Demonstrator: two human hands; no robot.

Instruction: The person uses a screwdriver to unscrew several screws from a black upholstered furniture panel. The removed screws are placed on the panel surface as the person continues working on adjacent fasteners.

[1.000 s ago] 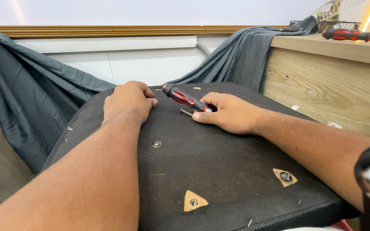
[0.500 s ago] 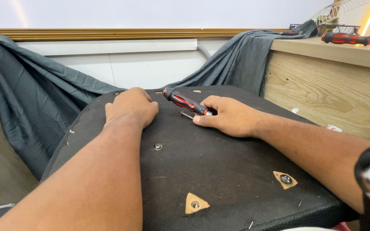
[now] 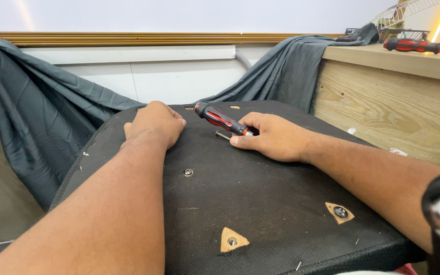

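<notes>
Under both hands lies a black fabric-covered panel (image 3: 260, 203), draped at its far side by grey cloth (image 3: 36, 117). Left of the right hand (image 3: 276, 136), the left hand (image 3: 154, 123) rests curled and closed on the panel, holding nothing visible. The right hand's grip closes around a red-and-black screwdriver (image 3: 221, 118), with a small bolt (image 3: 223, 135) just beside its fingertips.
</notes>
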